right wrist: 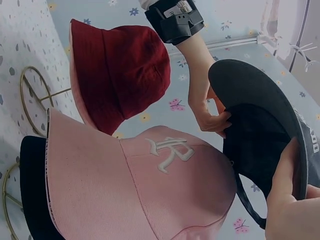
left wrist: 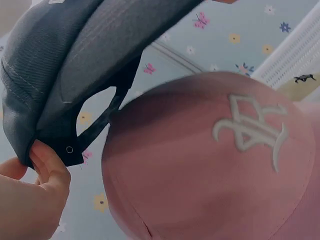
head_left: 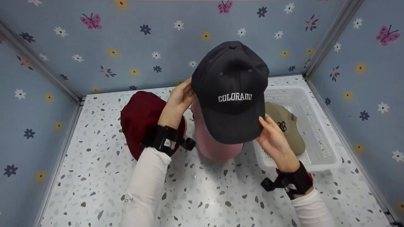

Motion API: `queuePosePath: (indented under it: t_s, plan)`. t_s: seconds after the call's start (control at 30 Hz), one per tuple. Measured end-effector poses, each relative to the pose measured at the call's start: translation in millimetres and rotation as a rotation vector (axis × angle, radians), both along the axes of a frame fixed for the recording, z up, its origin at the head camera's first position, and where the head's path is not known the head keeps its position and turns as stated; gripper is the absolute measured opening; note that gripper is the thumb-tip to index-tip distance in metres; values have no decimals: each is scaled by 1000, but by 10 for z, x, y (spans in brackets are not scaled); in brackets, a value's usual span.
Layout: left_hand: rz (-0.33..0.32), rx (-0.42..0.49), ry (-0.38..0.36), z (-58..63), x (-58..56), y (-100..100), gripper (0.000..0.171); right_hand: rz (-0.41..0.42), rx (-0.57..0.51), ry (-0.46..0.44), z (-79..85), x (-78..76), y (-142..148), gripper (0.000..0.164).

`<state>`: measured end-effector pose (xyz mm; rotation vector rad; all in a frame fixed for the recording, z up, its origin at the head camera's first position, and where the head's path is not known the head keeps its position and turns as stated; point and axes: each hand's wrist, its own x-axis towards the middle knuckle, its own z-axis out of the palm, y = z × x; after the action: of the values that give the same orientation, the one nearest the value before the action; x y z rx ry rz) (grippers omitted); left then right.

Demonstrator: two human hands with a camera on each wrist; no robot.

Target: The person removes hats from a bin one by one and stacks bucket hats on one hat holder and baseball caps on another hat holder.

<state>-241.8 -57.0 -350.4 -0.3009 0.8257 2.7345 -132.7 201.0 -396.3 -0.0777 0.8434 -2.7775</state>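
Observation:
Both hands hold a black baseball cap [head_left: 235, 78] with white COLORADO lettering, its crown up and brim toward me. My left hand [head_left: 179, 100] pinches the lower edge at the cap's back left, near the strap opening in the left wrist view. My right hand [head_left: 275, 140] grips the side of the brim, thumb against its underside in the right wrist view. Just below is a pink cap [left wrist: 190, 170] with a pale embroidered emblem, partly hidden by the black cap in the head view. Under the pink cap shows a dark hat edge [right wrist: 34, 185].
A dark red bucket hat [head_left: 140, 116] stands to the left, behind my left forearm. On the right, a white perforated basket [head_left: 331, 148] holds a beige cap [head_left: 292, 130] with black lettering. Gold wire stand bases [right wrist: 27, 95] rest on the speckled tabletop [head_left: 202, 201]. Patterned panels surround it.

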Motion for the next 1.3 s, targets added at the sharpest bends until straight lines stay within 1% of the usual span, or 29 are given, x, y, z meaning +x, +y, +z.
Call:
queuePosePath:
  t_s: [0.07,0.2,0.3,0.4,0.53,0.67,0.8,0.93,1.07,1.2,1.3]
  plan:
    - [27,-2,-10,-28,-66,9,14,-5,11,-16,-8,-49,-20,18]
    - [94,9,-68,-105,-167,30,12,-7,25,-42,-43,-117,-47,19]
    - [126,22,-118,-173,-213,45,13,-18,42,-68,-83,-144,-56,20]
    - [141,23,-135,-243,-245,50,15,-28,71,-89,-128,-166,-66,19]
    - [151,18,-141,-317,-272,40,17,-41,112,-128,-186,-193,-85,19]
    - [158,6,-161,-359,-271,21,15,-50,149,-168,-228,-210,-115,17]
    - [161,-30,-186,-391,-254,5,9,-63,154,-221,-270,-213,-139,16]
    - [156,-56,-226,-442,-233,-4,6,-67,154,-272,-316,-192,-152,13]
    - [135,-62,-247,-507,-226,-9,7,-48,157,-294,-353,-159,-156,12]
    - [108,-57,-254,-568,-218,-15,12,-18,139,-286,-387,-119,-157,15]
    - [101,-58,-264,-605,-203,-21,15,-12,128,-297,-412,-98,-161,15]
